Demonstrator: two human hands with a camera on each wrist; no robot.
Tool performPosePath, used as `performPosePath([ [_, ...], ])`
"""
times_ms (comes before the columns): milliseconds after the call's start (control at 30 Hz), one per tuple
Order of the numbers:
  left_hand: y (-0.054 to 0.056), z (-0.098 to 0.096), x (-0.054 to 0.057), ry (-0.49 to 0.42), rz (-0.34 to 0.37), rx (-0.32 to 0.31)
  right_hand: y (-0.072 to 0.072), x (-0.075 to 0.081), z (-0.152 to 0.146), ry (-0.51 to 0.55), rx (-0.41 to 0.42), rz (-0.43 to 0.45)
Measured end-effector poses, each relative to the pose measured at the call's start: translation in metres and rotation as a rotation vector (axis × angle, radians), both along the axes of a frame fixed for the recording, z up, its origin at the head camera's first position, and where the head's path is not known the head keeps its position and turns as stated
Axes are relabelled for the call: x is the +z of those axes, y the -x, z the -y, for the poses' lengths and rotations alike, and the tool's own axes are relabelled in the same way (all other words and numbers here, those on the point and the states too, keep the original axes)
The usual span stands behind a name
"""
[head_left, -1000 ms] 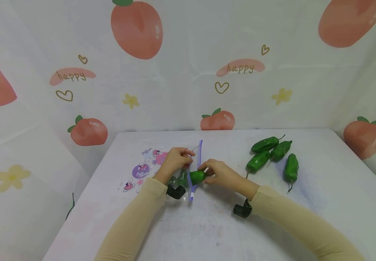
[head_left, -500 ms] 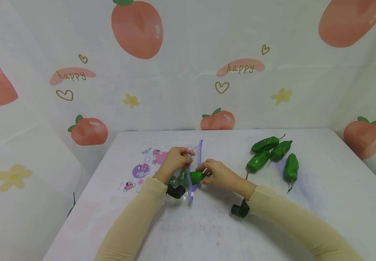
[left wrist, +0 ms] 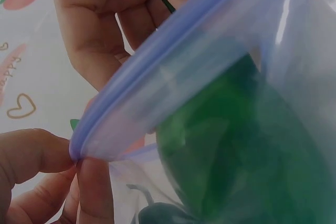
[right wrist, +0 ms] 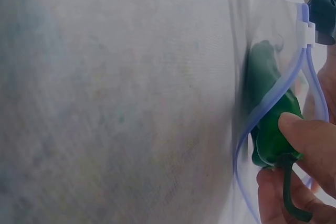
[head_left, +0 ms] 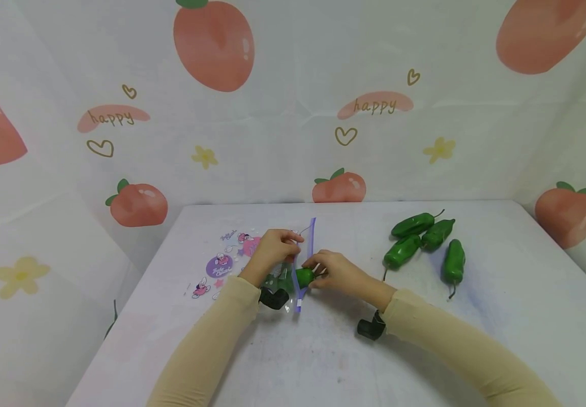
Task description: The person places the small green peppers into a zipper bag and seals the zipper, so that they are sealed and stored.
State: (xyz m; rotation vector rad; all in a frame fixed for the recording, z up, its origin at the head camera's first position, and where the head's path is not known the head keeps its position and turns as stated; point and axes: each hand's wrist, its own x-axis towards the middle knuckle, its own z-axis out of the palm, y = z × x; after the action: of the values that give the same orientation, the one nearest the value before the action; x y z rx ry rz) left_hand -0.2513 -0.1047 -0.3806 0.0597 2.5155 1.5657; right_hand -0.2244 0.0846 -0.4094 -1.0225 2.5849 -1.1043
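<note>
Your right hand (head_left: 344,274) grips a pepper (head_left: 303,277) at its stem end; the rest runs left from that grip, through the mouth (head_left: 311,240) and into the bag (head_left: 203,280). Your left hand (head_left: 274,249) pinches the mouth's edge, left of your right grip and a little farther from you. The slider (head_left: 299,303) sits at the mouth's near end, closer to you than either grip. Inside the bag, a second pepper (left wrist: 165,214) lies beside the held one. Well right of your right grip, three peppers (head_left: 403,252) cluster on the table (head_left: 318,362); a lone pepper (head_left: 454,262) lies right of them. Behind everything hangs the cloth (head_left: 293,130).
</note>
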Motion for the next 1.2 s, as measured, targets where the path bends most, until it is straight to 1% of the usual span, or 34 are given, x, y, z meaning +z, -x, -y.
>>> performPosePath([
  [200,0.0005,-0.0006,-0.0010,0.011,-0.004,0.003,-0.0001,-0.0011,0.0009,-0.015,0.005,-0.011],
  [400,0.0015,-0.0011,-0.0010,0.020,0.006,0.013,0.0004,-0.0018,0.0034,-0.038,0.003,0.003],
  [633,0.0028,-0.0011,-0.0006,0.033,-0.003,0.010,0.0005,-0.0015,0.0050,-0.051,0.001,0.017],
  [867,0.0022,-0.0006,0.0013,0.026,0.005,0.006,0.0021,-0.0039,0.0045,-0.033,0.003,0.037],
  [1033,0.0023,-0.0003,0.0007,0.027,-0.003,-0.001,0.0028,-0.0053,0.0060,-0.049,-0.004,0.037],
  [1200,0.0027,0.0001,0.0003,0.011,0.006,-0.003,0.0029,-0.0045,0.0084,-0.070,-0.021,0.059],
])
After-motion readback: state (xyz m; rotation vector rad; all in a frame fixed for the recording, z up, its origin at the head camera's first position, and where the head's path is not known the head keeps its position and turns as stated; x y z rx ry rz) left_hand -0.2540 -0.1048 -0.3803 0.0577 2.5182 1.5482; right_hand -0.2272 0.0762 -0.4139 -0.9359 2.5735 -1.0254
